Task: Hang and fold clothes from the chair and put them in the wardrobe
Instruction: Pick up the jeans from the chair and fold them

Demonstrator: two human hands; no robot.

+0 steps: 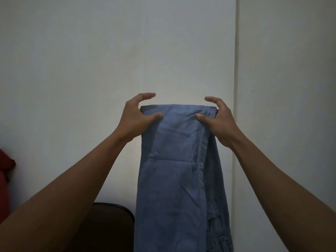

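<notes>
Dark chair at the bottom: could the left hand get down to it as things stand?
Probably not at once. The left hand grips the top edge of the blue trousers, as does the right hand. The chair sits below, unobstructed, once that hand lets go.

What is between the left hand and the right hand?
In the head view, the top edge of the folded blue trousers spans from the left hand to the right hand.

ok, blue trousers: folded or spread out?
Folded. The blue trousers hang doubled lengthwise, layered edges showing at right, pinched at the top by left hand and right hand.
</notes>
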